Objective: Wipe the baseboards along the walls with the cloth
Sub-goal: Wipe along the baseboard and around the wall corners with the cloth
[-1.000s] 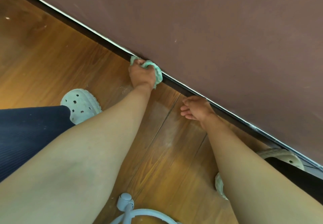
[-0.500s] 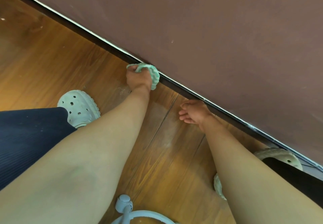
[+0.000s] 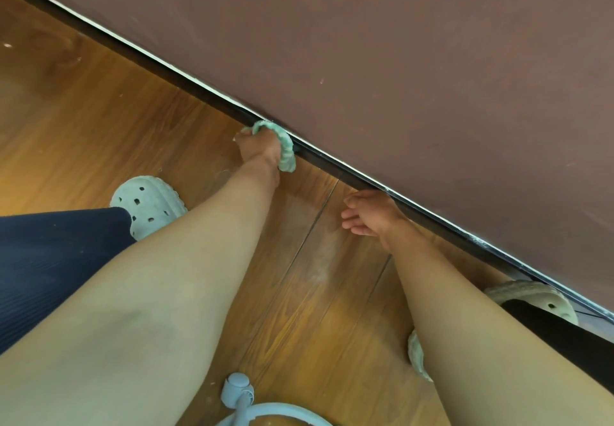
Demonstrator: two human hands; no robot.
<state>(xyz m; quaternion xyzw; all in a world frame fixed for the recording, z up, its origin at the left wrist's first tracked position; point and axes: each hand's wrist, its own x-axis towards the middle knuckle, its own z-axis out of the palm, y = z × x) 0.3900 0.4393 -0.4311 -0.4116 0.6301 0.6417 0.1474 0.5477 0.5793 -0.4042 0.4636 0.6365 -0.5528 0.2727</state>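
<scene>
A: Change against one second ago?
B: Small. The left hand [image 3: 260, 153] with the cloth [image 3: 285, 150] sits slightly further left along the baseboard [image 3: 133, 53], so the gap to the right hand [image 3: 368, 214] is a little wider. Over the last half second I see almost no shift. More cloth now shows, arching over the fingers.

A: Grip on the cloth?
B: Left hand is curled round it, bunched up. The mint-green cloth wraps from above the fingertips down the wall side of the hand, so it lies between hand and baseboard.

A: Contact?
B: Cloth is pressed against the dark baseboard, where the wooden floor [image 3: 99, 126] meets the brown wall [image 3: 398, 60]. Its lower end hangs past the wrist.

A: Right hand?
B: Fingers loosely spread, holding nothing, low over the floor just beside the baseboard. I cannot tell whether it bears on the boards.

A: Other items?
B: Pale clog [image 3: 148, 204] left of the left forearm.
</scene>
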